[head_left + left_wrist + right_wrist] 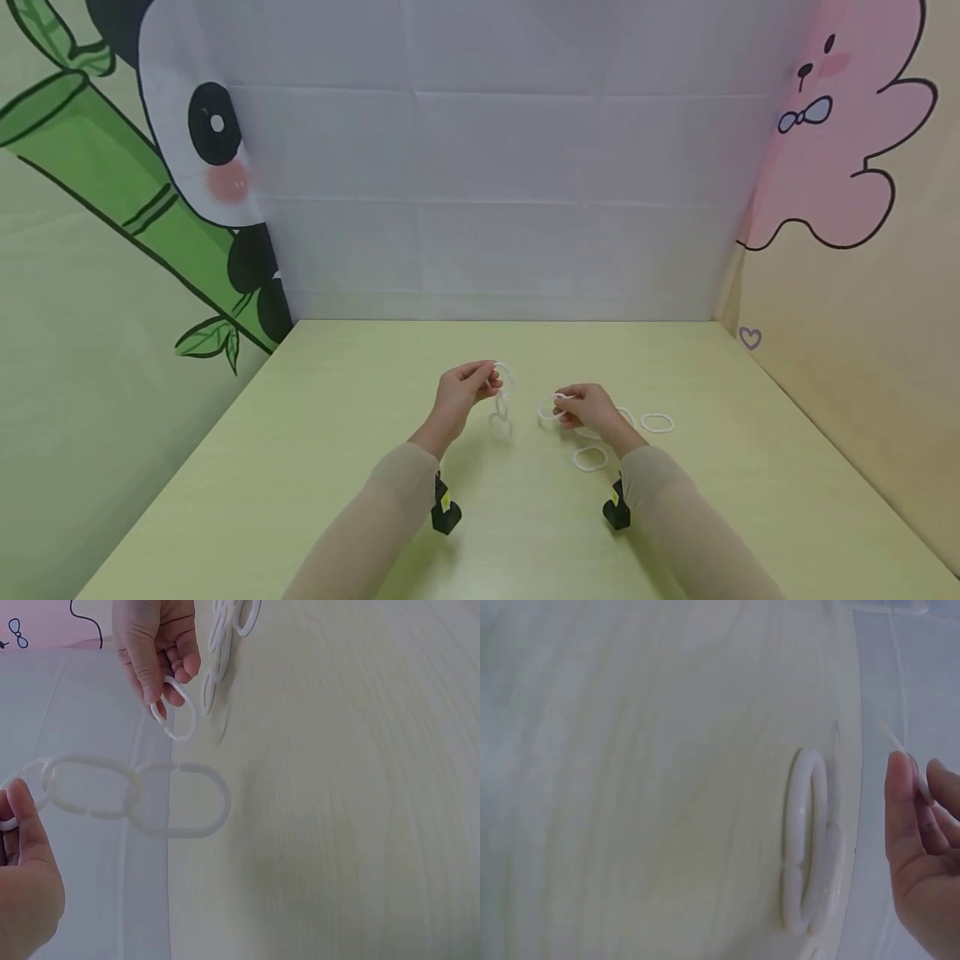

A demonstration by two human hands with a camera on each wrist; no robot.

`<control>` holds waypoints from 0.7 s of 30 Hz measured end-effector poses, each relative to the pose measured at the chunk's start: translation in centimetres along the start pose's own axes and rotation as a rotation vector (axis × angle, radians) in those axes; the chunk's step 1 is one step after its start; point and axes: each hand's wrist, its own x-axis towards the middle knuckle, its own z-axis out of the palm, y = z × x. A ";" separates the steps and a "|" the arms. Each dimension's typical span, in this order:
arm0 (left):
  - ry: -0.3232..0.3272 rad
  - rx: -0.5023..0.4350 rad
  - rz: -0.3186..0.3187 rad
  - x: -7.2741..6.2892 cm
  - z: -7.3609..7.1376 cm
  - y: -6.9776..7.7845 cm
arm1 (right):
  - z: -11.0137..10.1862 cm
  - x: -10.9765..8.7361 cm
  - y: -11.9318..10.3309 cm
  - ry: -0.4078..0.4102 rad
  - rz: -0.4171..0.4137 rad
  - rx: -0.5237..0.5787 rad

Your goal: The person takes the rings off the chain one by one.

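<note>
My left hand [467, 390] pinches the top link of a short chain of white plastic links [90, 759], raised above the table. Below the fingers the lower links hang joined; the lowest one [225, 799] has a small gap in its side. To the right, my right hand [588, 406] pinches a single loose white link [193, 720] between thumb and fingers, apart from the chain. In the right wrist view this link [891, 738] shows edge-on. Several more white links lie on the table about the right hand, one of them [590, 458] nearer me.
A pale wood-grain table [300, 467] spreads under both hands. One loose link [657, 423] lies right of the right hand. A white cloth backdrop [495, 200] closes off the far edge, with printed side walls left and right. Black wrist cameras [446, 507] sit at both cuffs.
</note>
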 end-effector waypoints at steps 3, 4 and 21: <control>-0.003 0.005 0.007 0.0 0.0 0.0 | 0.1 0.2 0.3 0.004 0.006 -0.006; -0.003 0.006 0.009 0.0 0.0 0.0 | 0.1 0.3 0.4 0.005 0.008 -0.009; -0.010 0.028 0.003 -0.1 0.0 -0.1 | 0.3 0.4 1.1 0.015 0.087 -0.031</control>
